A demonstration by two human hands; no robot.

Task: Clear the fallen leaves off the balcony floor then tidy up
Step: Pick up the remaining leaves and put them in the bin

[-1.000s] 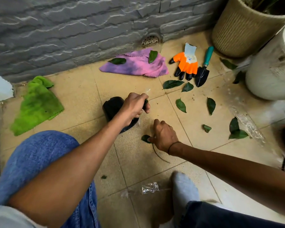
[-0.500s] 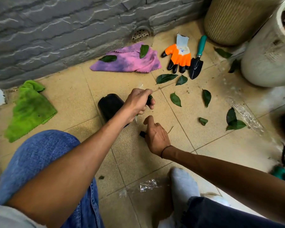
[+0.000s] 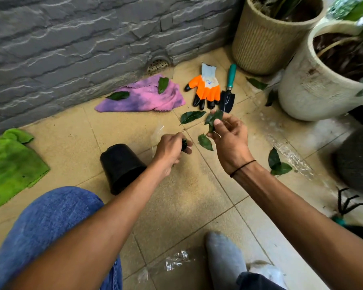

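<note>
Several green leaves lie on the tan tiled floor. My right hand [image 3: 228,135], raised above the tiles, pinches a leaf [image 3: 213,117] between thumb and fingers. My left hand [image 3: 170,150] grips a small bunch of dark leaves [image 3: 184,144] and a thin clear plastic bag [image 3: 158,130], just right of a tipped black pot [image 3: 122,166]. Loose leaves lie under my right hand [image 3: 205,142], beyond it [image 3: 192,116], and as a pair [image 3: 278,164] to the right. Two more leaves [image 3: 162,84] rest on a pink cloth [image 3: 143,99].
An orange glove [image 3: 205,88] and a teal-handled trowel [image 3: 228,91] lie by the grey stone wall. Two large planters [image 3: 262,38] stand at the right. A green cloth [image 3: 11,166] lies at the left. Clear plastic scraps [image 3: 176,262] sit near my sock.
My right hand has lifted off the floor with a leaf and moved up and to the right. The left hand keeps its grip beside the black pot. The view has shifted.
</note>
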